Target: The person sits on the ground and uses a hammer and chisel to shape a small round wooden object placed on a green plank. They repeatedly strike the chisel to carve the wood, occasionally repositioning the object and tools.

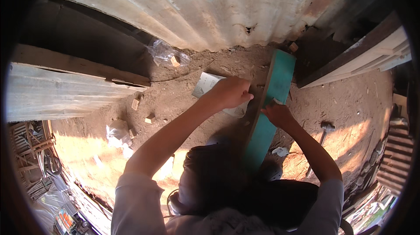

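A long green board [279,77] lies at a slant in front of me, reaching from between my legs toward the corrugated metal wall. My right hand [278,114] is closed above the board; a small pale bit shows at its fingertips, too small to name. Left of the board, my left hand [231,93] is closed in a fist, and whatever it holds is hidden. Beneath that hand a silvery printed sheet or packet [205,84] shows on the ground, partly covered by the hand and wrist.
Small wood blocks [149,118] lie scattered on the dirt at left, near a white plastic bag [117,131]. Clear plastic [168,54] lies toward the wall. A hammer [327,127] rests on the ground at right. Corrugated metal sheeting [210,12] stands ahead.
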`<action>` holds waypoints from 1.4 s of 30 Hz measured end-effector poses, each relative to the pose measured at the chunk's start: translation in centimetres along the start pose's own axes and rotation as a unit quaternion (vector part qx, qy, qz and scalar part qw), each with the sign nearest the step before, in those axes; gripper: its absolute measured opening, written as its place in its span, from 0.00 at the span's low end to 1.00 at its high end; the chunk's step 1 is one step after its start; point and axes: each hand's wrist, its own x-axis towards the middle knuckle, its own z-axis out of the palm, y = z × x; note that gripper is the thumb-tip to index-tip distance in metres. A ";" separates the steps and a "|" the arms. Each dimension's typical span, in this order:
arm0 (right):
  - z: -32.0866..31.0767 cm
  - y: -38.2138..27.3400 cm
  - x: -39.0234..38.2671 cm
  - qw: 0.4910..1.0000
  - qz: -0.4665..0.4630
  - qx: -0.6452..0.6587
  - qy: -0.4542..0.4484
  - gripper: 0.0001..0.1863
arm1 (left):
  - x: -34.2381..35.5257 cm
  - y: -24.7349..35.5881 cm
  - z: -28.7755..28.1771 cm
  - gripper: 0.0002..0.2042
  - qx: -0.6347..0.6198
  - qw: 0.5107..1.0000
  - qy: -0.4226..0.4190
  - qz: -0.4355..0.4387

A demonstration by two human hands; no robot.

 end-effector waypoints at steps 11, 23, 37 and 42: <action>1.2 1.7 1.6 0.991 -0.128 0.000 -0.044 0.14 | -23.8 10.1 3.7 0.42 -0.176 0.939 0.257 -0.142; -2.8 6.9 7.8 0.988 -0.108 0.030 -0.109 0.16 | -27.9 18.2 7.6 0.53 -0.066 0.779 0.497 -0.378; -4.4 5.1 11.1 0.891 -0.326 -0.075 -0.307 0.22 | -29.4 28.1 14.7 0.41 -0.115 0.562 0.654 -0.493; -2.4 10.2 14.5 0.870 -0.334 -0.099 -0.349 0.23 | -27.9 28.6 15.2 0.34 -0.130 0.527 0.694 -0.474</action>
